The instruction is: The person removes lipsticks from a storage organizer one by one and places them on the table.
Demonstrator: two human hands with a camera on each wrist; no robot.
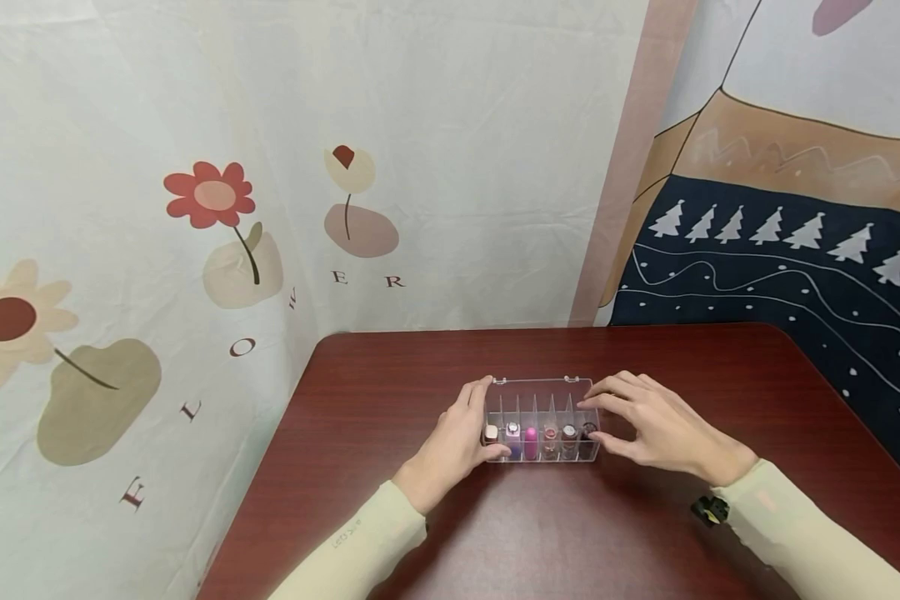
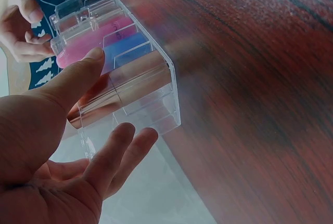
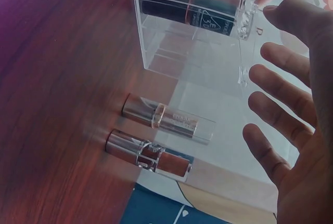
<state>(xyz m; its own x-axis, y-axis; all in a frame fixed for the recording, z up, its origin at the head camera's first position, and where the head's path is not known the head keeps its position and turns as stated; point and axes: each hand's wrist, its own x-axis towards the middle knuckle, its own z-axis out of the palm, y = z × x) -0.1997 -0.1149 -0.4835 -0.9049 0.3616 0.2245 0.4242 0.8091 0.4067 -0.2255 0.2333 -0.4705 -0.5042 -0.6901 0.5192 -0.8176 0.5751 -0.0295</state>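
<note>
Eight small tubes can be counted: six in the front row of one clear box and two upright on the table [image 1: 390, 392], just off the box's right end. The one box [image 1: 543, 403] stands on the table between two hands, with two clear tabs along its far top edge. From left to right its six tubes are a pale-topped copper one [image 1: 491, 434], a purple-blue one [image 1: 513, 442], a pink one [image 1: 531, 444], a brownish clear one [image 1: 551, 445], a silver-topped one [image 1: 568, 443] and a dark one [image 1: 588, 443].

One left hand [image 1: 453, 431] holds the left end, thumb across the front, fingers along the side. One right hand [image 1: 660, 425] is spread by the right end, thumb and four fingers apart, grasping nothing; whether the thumb touches the box I cannot tell. The two loose tubes, one clear-topped [image 3: 169, 121] and one brown-and-silver [image 3: 150, 155], stand side by side, apart. Three flowers [image 1: 209, 195] decorate the pale cloth behind.
</note>
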